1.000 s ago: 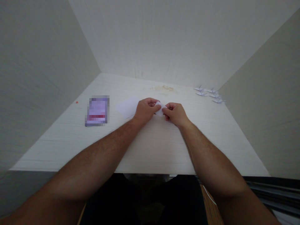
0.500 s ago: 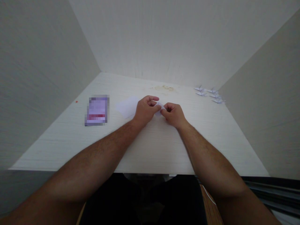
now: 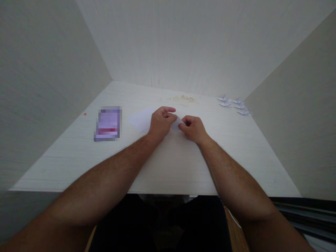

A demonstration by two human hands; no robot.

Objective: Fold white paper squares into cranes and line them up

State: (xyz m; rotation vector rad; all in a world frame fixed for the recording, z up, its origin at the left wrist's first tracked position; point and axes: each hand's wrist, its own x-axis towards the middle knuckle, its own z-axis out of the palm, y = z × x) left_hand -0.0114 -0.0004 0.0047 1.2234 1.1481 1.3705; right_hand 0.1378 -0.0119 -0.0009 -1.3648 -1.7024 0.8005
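Note:
A small folded piece of white paper (image 3: 176, 125) is between my hands, a little above or on the tabletop; I cannot tell which. My left hand (image 3: 163, 122) pinches its left side with thumb and fingers, the index finger stretched out above. On the right edge, my right hand (image 3: 193, 127) grips the paper between thumb and curled fingers. The fingers cover part of the folds. White paper sheets (image 3: 140, 120) lie flat just left of my left hand, partly hidden behind it.
Several folded paper cranes (image 3: 237, 106) stand at the back right corner of the white table (image 3: 168, 168). A blurred purple packet (image 3: 108, 123) lies on the left, with a small orange speck (image 3: 85, 114) beyond it. Walls enclose the back and both sides.
My left thumb and fingers have shifted slightly left along the folded paper, showing more of it between the hands. My right hand keeps its grip at almost the same place.

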